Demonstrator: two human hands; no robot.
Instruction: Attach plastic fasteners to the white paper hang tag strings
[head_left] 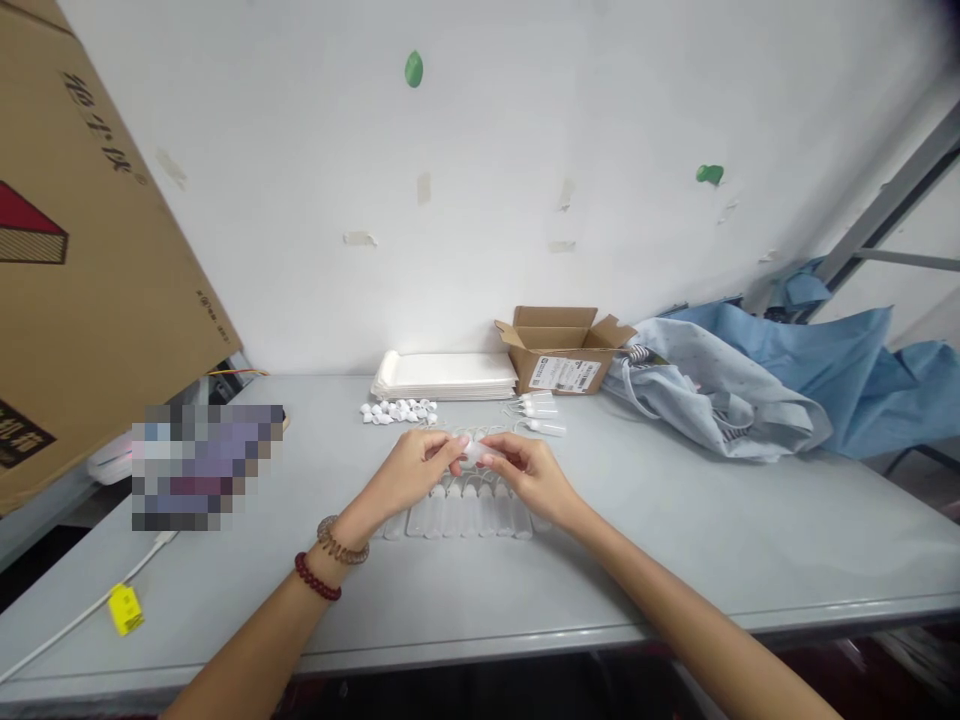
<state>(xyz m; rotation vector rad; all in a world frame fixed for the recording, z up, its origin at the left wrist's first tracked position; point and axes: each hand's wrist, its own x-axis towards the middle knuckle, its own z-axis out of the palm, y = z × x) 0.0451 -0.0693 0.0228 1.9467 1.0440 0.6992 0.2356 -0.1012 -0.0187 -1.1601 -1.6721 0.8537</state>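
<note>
Between my fingertips, over the middle of the table, is a small translucent white plastic piece point(474, 452). My left hand point(409, 470) pinches it from the left and my right hand point(538, 478) from the right. The fingers cover much of it, so its full shape is hidden. Just below my hands lies a row of several clear, flat plastic pieces point(469, 518) with white tops and thin loops. Beyond my left hand sits a cluster of small white caps point(397, 412). Similar looped pieces point(540, 405) lie past my right hand.
A stack of white flat packets point(450, 372) lies against the wall beside an open cardboard box point(574, 365). Light blue cloth point(720, 390) is heaped at right. On the left are a large carton point(97, 250), a blurred-out object point(210, 468) and a white cable point(67, 630) with a yellow tag.
</note>
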